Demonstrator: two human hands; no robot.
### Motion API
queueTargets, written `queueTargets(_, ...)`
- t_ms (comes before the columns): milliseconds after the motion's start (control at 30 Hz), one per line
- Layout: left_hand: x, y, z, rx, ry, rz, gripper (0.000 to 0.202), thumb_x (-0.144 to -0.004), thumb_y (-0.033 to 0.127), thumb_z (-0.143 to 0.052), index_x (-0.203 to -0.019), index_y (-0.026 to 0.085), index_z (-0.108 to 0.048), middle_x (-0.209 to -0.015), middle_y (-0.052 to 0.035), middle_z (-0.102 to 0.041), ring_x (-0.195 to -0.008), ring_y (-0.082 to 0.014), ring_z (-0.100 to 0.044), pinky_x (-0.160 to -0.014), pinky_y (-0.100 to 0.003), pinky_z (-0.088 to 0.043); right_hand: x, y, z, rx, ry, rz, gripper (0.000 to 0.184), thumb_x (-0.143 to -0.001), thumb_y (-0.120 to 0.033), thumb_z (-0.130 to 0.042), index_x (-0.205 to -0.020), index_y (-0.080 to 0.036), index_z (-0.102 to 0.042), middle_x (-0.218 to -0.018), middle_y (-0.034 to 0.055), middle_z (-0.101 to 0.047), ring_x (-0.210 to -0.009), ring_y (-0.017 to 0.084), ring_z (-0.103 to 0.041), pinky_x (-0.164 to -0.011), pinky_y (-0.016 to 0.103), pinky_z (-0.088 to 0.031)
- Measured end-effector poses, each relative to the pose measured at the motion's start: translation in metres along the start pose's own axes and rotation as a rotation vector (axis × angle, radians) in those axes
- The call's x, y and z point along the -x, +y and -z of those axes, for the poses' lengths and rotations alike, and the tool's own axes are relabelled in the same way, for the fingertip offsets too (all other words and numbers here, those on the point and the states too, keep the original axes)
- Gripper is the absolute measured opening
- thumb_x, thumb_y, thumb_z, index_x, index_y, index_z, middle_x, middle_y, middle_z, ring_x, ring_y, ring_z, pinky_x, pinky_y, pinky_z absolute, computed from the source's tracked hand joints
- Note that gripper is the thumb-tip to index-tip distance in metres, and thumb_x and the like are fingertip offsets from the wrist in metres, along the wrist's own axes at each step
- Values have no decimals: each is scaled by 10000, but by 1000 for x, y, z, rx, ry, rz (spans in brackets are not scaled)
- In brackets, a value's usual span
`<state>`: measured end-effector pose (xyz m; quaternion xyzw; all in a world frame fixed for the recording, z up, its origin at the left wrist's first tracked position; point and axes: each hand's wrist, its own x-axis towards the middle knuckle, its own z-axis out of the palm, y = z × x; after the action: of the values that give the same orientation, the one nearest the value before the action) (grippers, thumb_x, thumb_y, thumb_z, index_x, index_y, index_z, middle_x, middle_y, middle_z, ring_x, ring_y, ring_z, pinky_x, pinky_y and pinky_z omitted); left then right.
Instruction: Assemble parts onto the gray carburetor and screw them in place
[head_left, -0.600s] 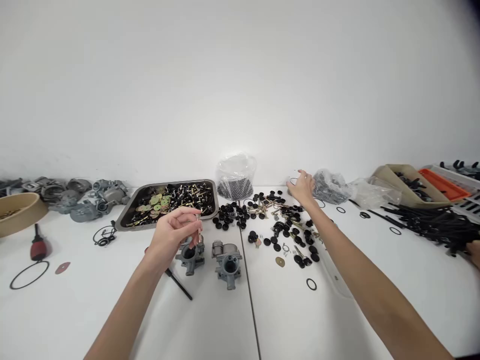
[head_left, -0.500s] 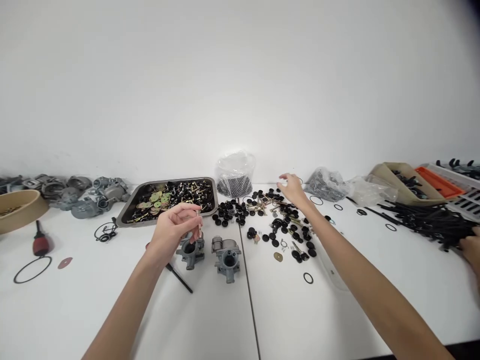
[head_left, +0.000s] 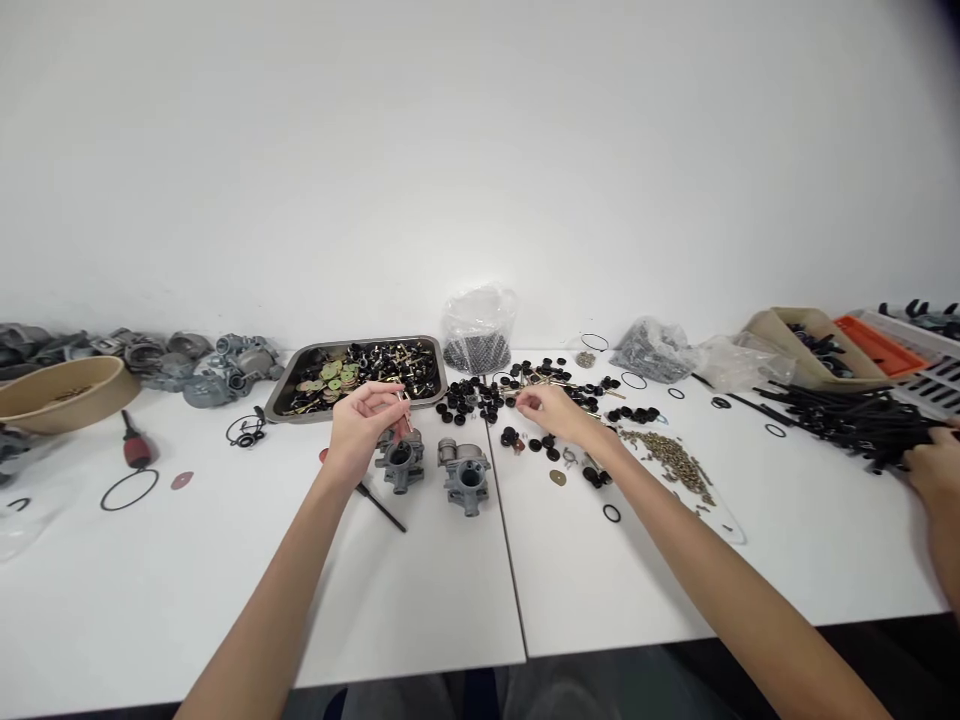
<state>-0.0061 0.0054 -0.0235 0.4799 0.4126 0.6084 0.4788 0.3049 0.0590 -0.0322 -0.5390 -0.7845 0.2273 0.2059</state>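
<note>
Right hand [head_left: 553, 412] moved inward, curled; left hand [head_left: 363, 422] raised, pinching slim rod [head_left: 406, 411].

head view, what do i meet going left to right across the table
Tan bowl, pink disc, left hand with a thin pin, nearer carburetor, right hand, small brass parts, long black parts.
</note>
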Motion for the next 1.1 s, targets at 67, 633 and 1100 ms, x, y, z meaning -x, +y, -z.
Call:
queueTargets(67, 0, -2, 2, 14, 19, 4, 335, -667, 242, -808, -923, 117, -630, -593, -7, -641, -455, -129, -557, -396, -228, -407, 5, 4, 5, 11, 73, -37, 132, -846, -225, -571, -880, -171, -687, -992, 85, -667, -893, 207, -618, -817, 356, -487)
queueTargets(633, 2, -1, 0, 37, 4, 106, 398, -651, 266, -823, -957, 123, -612, -610, -17, -654, -464, -119, -555, -414, -219, -409, 31, 8, -47, -61, 17, 15, 299, -841, -474, -635, -1020, -239, -682, -1131, 64, -579, -950, 203, -576, -807, 358, -482)
queueTargets(1100, 27, 18, -30, -5, 37, -211, 264, -704, 215, -789, -876, 153, -598, -661, -11, -660, -569, -135, -624, -539, -261, -510, 49, -72, -50, -323, 135, 225, 212, -848, -367, -683, -1038, -278, -712, -991, 35, -625, -856, 162, -580, -707, 281, -490)
